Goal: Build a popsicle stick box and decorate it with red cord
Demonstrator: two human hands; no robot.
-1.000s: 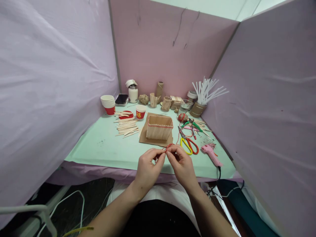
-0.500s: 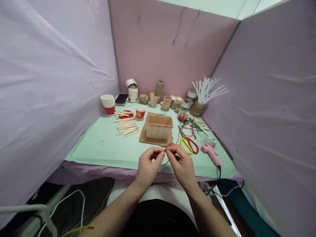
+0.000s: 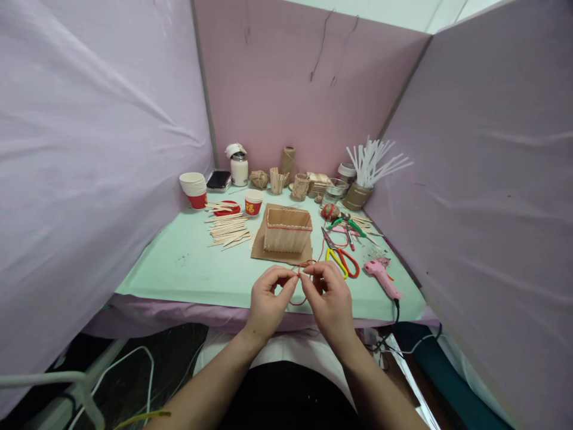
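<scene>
Fingertips of my left hand (image 3: 271,298) pinch a thin red string (image 3: 299,303) above the table's front edge. Close beside it, my right hand (image 3: 330,298) has thumb and forefinger pinched at the same string, with a small gap between the two hands. The string loops below and behind the fingers and runs back past the scissors to a red-wrapped ball (image 3: 330,211). Beyond my hands, a box of wooden sticks (image 3: 287,239) with red string along its rim stands on a piece of cardboard (image 3: 258,248).
Scissors (image 3: 342,263) with yellow and red handles lie right of my hands, near a pink glue gun (image 3: 382,278) and green-handled pliers (image 3: 356,226). Loose wooden sticks (image 3: 228,231) and paper cups (image 3: 194,190) are at left. White glue sticks (image 3: 371,161) stand at the back right.
The fingertips have moved slightly apart, with the right hand shifting a little to the right. The loop of string below the fingers hangs a bit differently.
</scene>
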